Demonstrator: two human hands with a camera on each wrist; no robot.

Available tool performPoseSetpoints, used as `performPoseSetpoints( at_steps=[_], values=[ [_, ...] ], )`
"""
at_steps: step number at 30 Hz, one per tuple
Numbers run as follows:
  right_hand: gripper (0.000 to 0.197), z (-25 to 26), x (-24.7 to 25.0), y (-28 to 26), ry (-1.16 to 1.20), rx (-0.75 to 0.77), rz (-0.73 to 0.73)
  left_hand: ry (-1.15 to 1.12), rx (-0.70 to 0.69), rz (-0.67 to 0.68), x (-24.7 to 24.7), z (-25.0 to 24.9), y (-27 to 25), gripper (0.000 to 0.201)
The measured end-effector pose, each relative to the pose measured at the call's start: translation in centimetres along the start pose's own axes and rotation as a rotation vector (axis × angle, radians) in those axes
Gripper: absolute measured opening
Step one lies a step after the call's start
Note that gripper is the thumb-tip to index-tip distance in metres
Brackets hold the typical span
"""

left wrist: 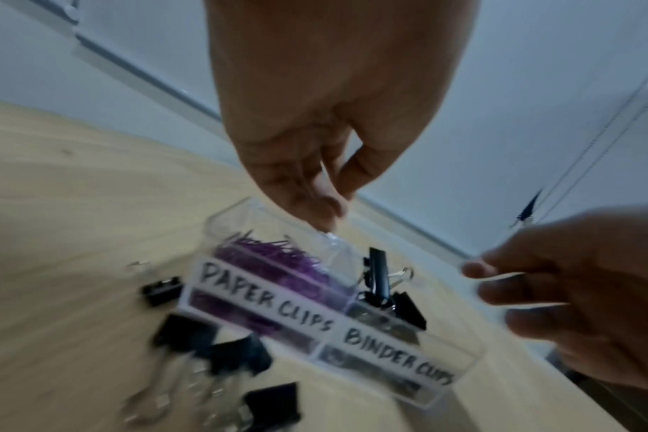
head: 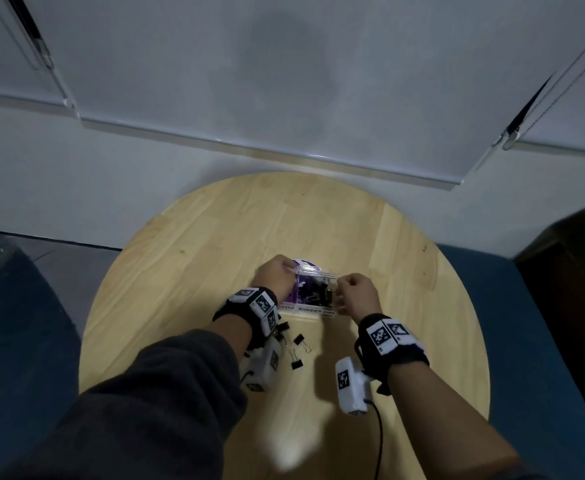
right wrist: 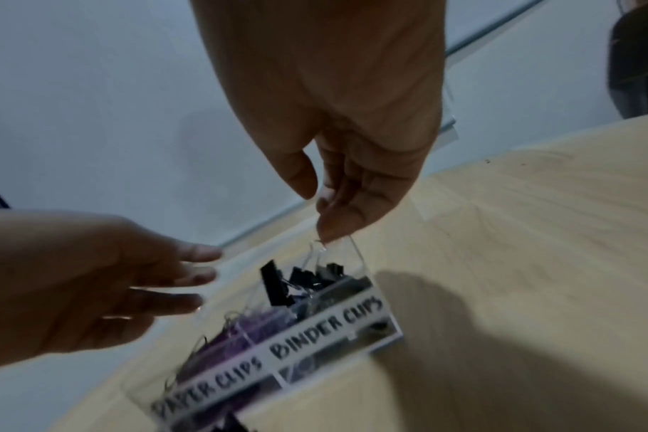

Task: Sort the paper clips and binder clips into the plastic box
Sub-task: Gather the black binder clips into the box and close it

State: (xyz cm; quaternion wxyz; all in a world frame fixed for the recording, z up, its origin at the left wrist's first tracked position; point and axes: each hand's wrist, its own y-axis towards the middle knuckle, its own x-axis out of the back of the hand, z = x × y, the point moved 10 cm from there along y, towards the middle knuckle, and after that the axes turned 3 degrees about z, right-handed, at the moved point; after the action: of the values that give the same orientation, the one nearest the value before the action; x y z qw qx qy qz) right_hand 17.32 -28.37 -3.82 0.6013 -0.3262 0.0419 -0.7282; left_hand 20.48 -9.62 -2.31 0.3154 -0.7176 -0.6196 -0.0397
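A clear plastic box (head: 310,310) stands mid-table, labelled "PAPER CLIPS" and "BINDER CLIPS" (left wrist: 352,330) (right wrist: 315,333). Purple paper clips (left wrist: 278,263) fill its left compartment, and black binder clips (left wrist: 379,277) (right wrist: 274,283) lie in the right one. A clear lid (head: 313,271) spans the top of the box. My left hand (head: 273,275) pinches the lid's left end (left wrist: 329,222). My right hand (head: 350,289) pinches its right corner (right wrist: 326,225). Several loose black binder clips (head: 298,341) (left wrist: 241,356) lie on the wood just in front of the box, by my left wrist.
The round wooden table (head: 215,237) stands against a white wall with roller blinds. Blue upholstery (head: 543,341) borders its right side, with a dark object (head: 578,254) beyond. A cable (head: 379,438) hangs from the right wrist camera.
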Motion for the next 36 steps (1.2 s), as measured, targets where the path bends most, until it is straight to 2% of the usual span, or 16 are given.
performPoseSetpoints(
  at_steps=[3,5,7,9,11,15,17,20,24,27,33,36],
  values=[
    [0.02,-1.0,0.4,-1.6,-0.176,0.031,-0.045,0.142,-0.014,-0.263,4.2,2.5,-1.1,0.033],
    [0.02,-2.0,-0.7,-2.8,-0.298,0.032,-0.008,0.232,0.058,-0.3,5.2,5.4,-1.5,0.045],
    [0.018,-3.0,-2.7,-3.9,-0.421,0.05,0.058,0.429,0.144,-0.153,4.2,8.2,-1.5,0.059],
    [0.015,-3.9,-5.0,-4.8,-0.55,0.08,0.123,0.631,0.128,0.035,2.3,10.0,-1.5,0.067],
    [0.035,-4.5,-7.1,-5.6,-0.695,0.114,0.197,0.774,0.05,0.154,0.5,10.6,-1.7,0.067],
    [0.085,-4.5,-10.1,-6.7,-0.996,0.208,0.291,0.798,0.05,0.172,-0.6,10.9,-2.8,0.065],
    [0.095,-4.8,-11.0,-6.7,-1.044,0.198,0.336,0.78,0.047,0.145,-0.8,10.8,-3.4,0.065],
    [0.087,-5.3,-11.1,-6.5,-0.96,0.134,0.354,0.733,0.014,0.113,-1.5,10.7,-4.5,0.064],
    [0.051,-5.2,-10.8,-5.8,-0.819,0.132,0.31,0.713,-0.011,0.181,-2.7,11.0,-5.4,0.078],
    [0.031,-5.0,-10.6,-5.4,-0.812,0.164,0.275,0.675,-0.004,0.149,-2.5,10.7,-5.2,0.08],
    [0.037,-4.9,-10.9,-4.6,-0.911,0.184,0.287,0.75,-0.017,0.235,-3.1,10.5,-4.0,0.087],
    [0.039,-4.9,-11.2,-4.3,-0.929,0.192,0.286,0.797,-0.046,0.238,-3.6,10.1,-3.9,0.082]
  ],
)
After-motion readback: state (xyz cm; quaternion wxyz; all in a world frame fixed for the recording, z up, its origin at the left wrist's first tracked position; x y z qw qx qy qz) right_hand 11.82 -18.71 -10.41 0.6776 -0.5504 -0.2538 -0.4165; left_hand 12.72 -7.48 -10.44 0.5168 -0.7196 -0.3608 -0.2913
